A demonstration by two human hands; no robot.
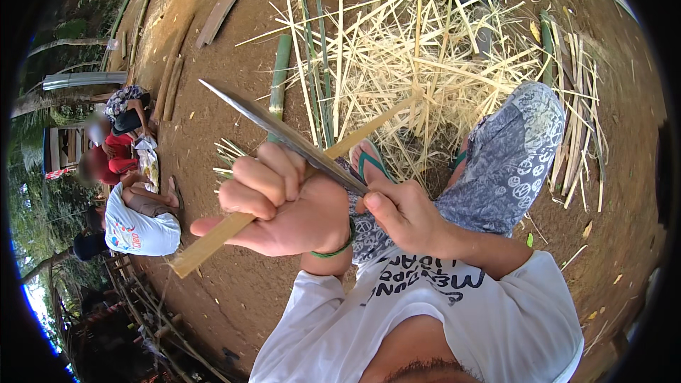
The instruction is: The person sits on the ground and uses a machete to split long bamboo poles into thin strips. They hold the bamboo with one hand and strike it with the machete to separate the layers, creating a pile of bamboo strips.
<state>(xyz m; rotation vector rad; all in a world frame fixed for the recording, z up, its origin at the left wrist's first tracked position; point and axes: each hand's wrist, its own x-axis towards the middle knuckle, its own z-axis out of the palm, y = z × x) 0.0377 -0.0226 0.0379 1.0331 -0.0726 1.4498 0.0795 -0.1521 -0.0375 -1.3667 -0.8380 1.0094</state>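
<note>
My left hand (pixel 284 206) is turned palm up, its fingers curled round a flat bamboo strip (pixel 206 245). One end of the strip sticks out past the thumb at lower left; the other runs up and right over the pile of shavings. In my right hand (pixel 408 216) is a knife (pixel 284 131), its handle hidden by the fist. The long blade slants up and left, crossing over the strip just beside the fingers of my left hand. Whether the edge touches the strip, I cannot tell.
Thin bamboo shavings (pixel 425 64) lie heaped before my sandalled feet. A green bamboo piece (pixel 280 74) is left of the heap, and split strips (pixel 578 113) lie to the right. Several people sit at far left, one in a white shirt (pixel 142 223).
</note>
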